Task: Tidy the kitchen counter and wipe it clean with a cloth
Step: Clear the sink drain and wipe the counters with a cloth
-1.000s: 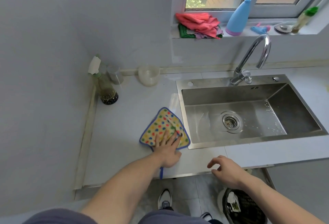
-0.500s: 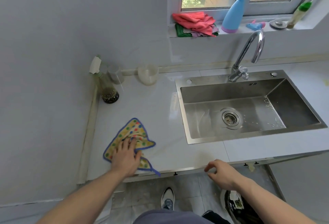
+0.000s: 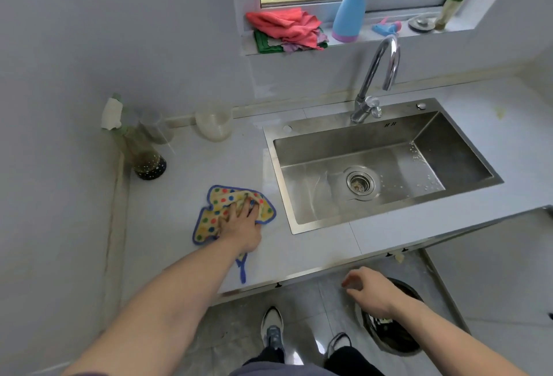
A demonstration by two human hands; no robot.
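Cloth [image 3: 216,216], the spotty yellow one with blue trim, is bunched flat on the tabletop [image 3: 167,226] just left of the sink [image 3: 386,163], with the left hand [image 3: 241,227] pressing down on it, fingers spread and slightly dug into the folds. Right hand [image 3: 369,287] hangs off the front edge, loosely curled, holding nothing. Honestly the risk I see is the blue loop [image 3: 241,269] trailing toward the front edge; one pull that way and the cloth could slide off onto the floor. Push it the other way, toward the back corner, and it heads for the dark bottle [image 3: 143,151] and clear cups [image 3: 214,123], which look easy to knock over. Also it's crumpled, so it probably smears more than it wipes.
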